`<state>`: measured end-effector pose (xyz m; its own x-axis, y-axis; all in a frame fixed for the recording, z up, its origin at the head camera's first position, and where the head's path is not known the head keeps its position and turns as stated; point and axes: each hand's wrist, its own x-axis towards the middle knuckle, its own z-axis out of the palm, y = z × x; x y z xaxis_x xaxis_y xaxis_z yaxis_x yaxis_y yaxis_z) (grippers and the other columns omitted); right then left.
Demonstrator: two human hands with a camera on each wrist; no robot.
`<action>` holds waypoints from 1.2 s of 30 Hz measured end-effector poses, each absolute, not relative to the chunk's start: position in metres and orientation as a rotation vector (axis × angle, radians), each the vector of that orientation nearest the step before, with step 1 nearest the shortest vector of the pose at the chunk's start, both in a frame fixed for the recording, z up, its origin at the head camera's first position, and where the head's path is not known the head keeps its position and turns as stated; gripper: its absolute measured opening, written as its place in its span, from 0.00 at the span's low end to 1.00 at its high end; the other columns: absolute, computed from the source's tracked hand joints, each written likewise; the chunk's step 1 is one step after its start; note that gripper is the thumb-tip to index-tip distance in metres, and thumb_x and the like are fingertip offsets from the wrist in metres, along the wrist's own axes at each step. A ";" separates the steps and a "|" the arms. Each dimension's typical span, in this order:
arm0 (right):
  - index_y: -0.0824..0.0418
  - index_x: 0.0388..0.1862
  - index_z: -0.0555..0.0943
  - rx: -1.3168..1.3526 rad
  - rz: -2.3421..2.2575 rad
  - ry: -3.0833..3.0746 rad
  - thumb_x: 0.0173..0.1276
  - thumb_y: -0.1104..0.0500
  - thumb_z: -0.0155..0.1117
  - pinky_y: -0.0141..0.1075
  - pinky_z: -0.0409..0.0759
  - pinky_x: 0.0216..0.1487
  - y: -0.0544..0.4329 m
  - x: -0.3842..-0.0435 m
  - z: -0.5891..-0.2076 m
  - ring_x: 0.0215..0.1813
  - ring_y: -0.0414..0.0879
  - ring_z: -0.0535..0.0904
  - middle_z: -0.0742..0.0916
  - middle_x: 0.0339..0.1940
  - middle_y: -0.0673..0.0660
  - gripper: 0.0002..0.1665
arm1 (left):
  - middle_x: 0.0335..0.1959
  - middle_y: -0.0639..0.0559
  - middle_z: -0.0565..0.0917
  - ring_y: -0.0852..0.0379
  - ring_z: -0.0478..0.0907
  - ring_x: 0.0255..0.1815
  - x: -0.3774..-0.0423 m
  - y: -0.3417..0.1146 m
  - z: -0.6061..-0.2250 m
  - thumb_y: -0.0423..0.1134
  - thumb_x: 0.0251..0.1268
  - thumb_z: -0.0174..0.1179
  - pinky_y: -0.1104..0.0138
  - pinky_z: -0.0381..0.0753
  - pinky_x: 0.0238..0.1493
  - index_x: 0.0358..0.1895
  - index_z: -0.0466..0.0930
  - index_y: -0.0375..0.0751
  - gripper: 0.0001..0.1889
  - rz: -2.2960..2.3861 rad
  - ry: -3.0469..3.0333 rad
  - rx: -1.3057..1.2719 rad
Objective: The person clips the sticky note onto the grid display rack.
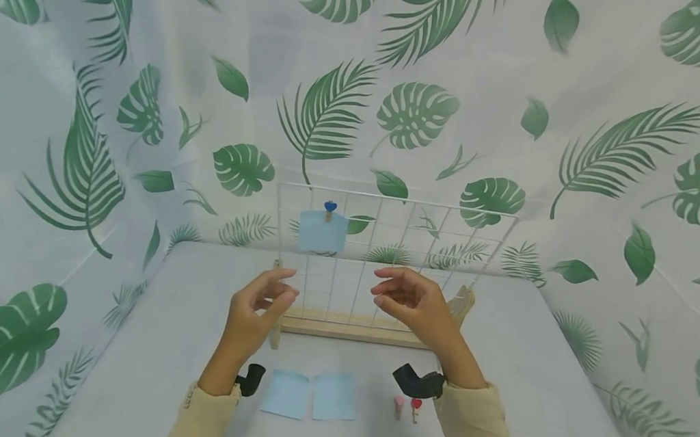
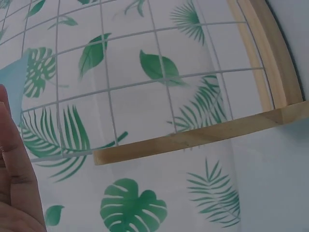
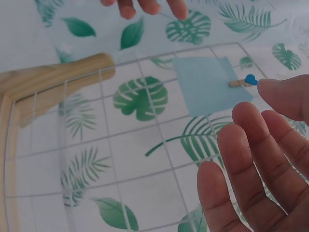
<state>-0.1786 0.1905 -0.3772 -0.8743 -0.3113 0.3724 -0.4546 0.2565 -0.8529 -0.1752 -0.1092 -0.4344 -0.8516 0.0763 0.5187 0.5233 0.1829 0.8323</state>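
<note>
Both hands hover in front of a white wire grid [image 1: 377, 244] held upright in a wooden stand [image 1: 346, 330]. The left hand [image 1: 261, 304] is at the grid's left side, fingers loosely bent, holding nothing. Toward the right side, the right hand [image 1: 412, 299] is likewise bare, its fingers relaxed and apart in the right wrist view. A blue paper square [image 1: 321, 232] hangs at the grid's upper left under a small wooden clothespin [image 1: 329, 210] with a blue heart. Two more blue paper squares, a left one [image 1: 286, 394] and a right one [image 1: 333, 397], lie side by side on the table.
Near the right wrist, a pink-topped clothespin [image 1: 398, 407] and a red-heart clothespin [image 1: 416, 409] lie on the white table [image 1: 134, 379]. Leaf-printed curtains [image 1: 337, 55] surround the table at the back and sides. A black wrist mount [image 1: 418, 382] sits on each forearm.
</note>
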 end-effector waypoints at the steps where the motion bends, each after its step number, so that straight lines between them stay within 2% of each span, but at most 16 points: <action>1: 0.76 0.61 0.81 0.730 1.686 -2.384 0.71 0.76 0.69 0.28 0.85 0.51 0.191 -0.177 -0.378 0.46 0.33 0.86 0.90 0.46 0.70 0.20 | 0.45 0.48 0.92 0.63 0.86 0.46 -0.174 -0.110 -0.436 0.35 0.77 0.62 0.65 0.83 0.47 0.65 0.84 0.39 0.18 -1.718 -2.110 -0.564; 9: 0.75 0.60 0.82 0.676 1.737 -2.385 0.71 0.74 0.70 0.28 0.85 0.50 0.196 -0.166 -0.393 0.45 0.33 0.86 0.90 0.45 0.71 0.19 | 0.43 0.46 0.91 0.66 0.86 0.44 -0.163 -0.113 -0.446 0.30 0.75 0.64 0.69 0.83 0.44 0.64 0.84 0.37 0.17 -1.733 -2.137 -0.533; 14: 0.75 0.60 0.82 0.597 1.776 -2.401 0.70 0.74 0.71 0.29 0.86 0.50 0.201 -0.158 -0.406 0.45 0.34 0.87 0.90 0.45 0.72 0.20 | 0.44 0.46 0.91 0.64 0.85 0.42 -0.153 -0.113 -0.451 0.31 0.76 0.64 0.68 0.83 0.44 0.65 0.84 0.38 0.17 -1.761 -2.178 -0.518; 20: 0.75 0.60 0.82 0.528 1.811 -2.403 0.70 0.75 0.70 0.29 0.85 0.49 0.209 -0.148 -0.422 0.45 0.34 0.87 0.91 0.45 0.68 0.20 | 0.44 0.54 0.91 0.64 0.85 0.44 -0.144 -0.118 -0.465 0.32 0.77 0.64 0.68 0.83 0.43 0.67 0.83 0.38 0.18 -1.795 -2.232 -0.520; 32: 0.78 0.58 0.82 0.571 1.785 -2.325 0.68 0.77 0.70 0.28 0.86 0.46 0.225 -0.136 -0.437 0.45 0.36 0.88 0.91 0.43 0.70 0.19 | 0.44 0.63 0.90 0.64 0.86 0.42 -0.133 -0.121 -0.478 0.27 0.75 0.63 0.69 0.83 0.39 0.64 0.81 0.29 0.18 -1.851 -2.161 -0.529; 36: 0.76 0.58 0.82 0.533 1.769 -2.329 0.68 0.76 0.71 0.28 0.86 0.46 0.230 -0.130 -0.440 0.45 0.36 0.88 0.92 0.42 0.67 0.20 | 0.44 0.60 0.90 0.64 0.86 0.42 -0.131 -0.119 -0.482 0.27 0.75 0.63 0.69 0.83 0.39 0.65 0.80 0.28 0.18 -1.877 -2.176 -0.542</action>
